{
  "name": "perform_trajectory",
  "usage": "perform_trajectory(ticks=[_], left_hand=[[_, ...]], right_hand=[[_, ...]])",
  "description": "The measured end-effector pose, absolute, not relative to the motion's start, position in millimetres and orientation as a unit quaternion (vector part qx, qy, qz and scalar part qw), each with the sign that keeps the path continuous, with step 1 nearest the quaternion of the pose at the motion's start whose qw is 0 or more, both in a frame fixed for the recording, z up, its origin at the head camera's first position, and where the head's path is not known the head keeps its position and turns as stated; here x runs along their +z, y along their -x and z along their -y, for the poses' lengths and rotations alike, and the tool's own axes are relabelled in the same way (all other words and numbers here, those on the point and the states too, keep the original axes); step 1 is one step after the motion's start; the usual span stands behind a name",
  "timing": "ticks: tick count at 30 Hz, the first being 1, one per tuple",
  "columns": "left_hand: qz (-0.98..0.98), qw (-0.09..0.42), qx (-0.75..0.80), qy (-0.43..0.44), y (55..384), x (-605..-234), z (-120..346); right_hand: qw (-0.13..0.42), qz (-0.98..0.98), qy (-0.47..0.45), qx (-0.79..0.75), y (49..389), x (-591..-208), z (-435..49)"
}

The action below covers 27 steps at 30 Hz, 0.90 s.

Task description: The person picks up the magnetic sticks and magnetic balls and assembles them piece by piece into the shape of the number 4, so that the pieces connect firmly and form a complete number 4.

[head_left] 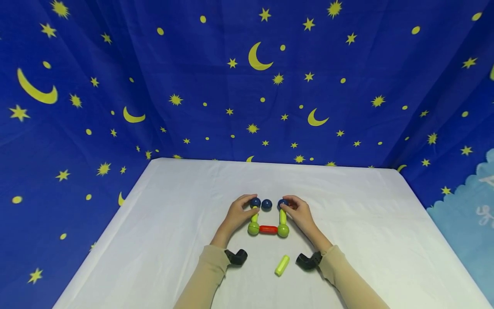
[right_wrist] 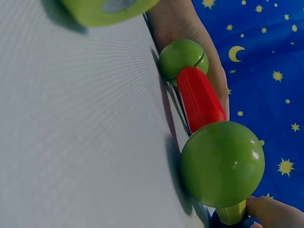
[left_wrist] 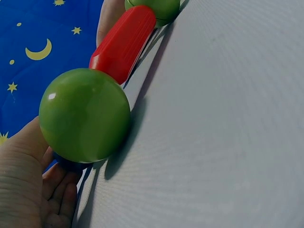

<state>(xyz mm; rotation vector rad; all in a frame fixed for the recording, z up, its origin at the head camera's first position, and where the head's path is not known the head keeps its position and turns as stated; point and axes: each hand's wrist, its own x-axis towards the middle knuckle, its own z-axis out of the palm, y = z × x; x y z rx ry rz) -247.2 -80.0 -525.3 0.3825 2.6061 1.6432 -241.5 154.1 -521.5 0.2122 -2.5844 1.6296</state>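
A U-shaped frame of balls and rods lies on the white table. Its base is a red rod (head_left: 268, 229) between two green balls (left_wrist: 85, 115), and a yellow-green rod (head_left: 283, 217) runs away from each green ball toward a dark blue ball. My left hand (head_left: 236, 216) holds the left blue ball (head_left: 255, 202) between fingers and thumb. At the opposite end, my right hand (head_left: 305, 216) pinches the right blue ball (head_left: 283, 202). Between them, closer to the left one, sits a separate blue ball (head_left: 266, 205). In the left wrist view the near green ball hides much of the grip.
One loose yellow-green rod (head_left: 282, 265) lies nearer the body, between the forearms. Black wrist mounts (head_left: 307, 261) stick out from both sleeves over the white tabletop (head_left: 185, 206). A blue curtain (head_left: 216, 86) with moons and stars rises behind the table and at its sides.
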Motion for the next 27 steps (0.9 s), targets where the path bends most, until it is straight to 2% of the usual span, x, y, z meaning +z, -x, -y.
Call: perform_trajectory(ticks=[7, 17, 22, 27], left_hand=[[-0.837, 0.012, 0.531, -0.13, 247, -525, 80], [-0.835, 0.009, 0.534, -0.134, 247, -524, 80], [-0.832, 0.003, 0.538, -0.139, 248, -525, 80], [-0.832, 0.009, 0.538, -0.135, 248, -526, 79]], right_hand=[[0.056, 0.83, -0.044, 0.553, 238, -517, -152], [0.084, 0.808, -0.028, 0.583, 206, -490, -148], [0.099, 0.81, -0.04, 0.577, 206, -502, -154], [0.09, 0.811, -0.029, 0.577, 204, -519, -162]])
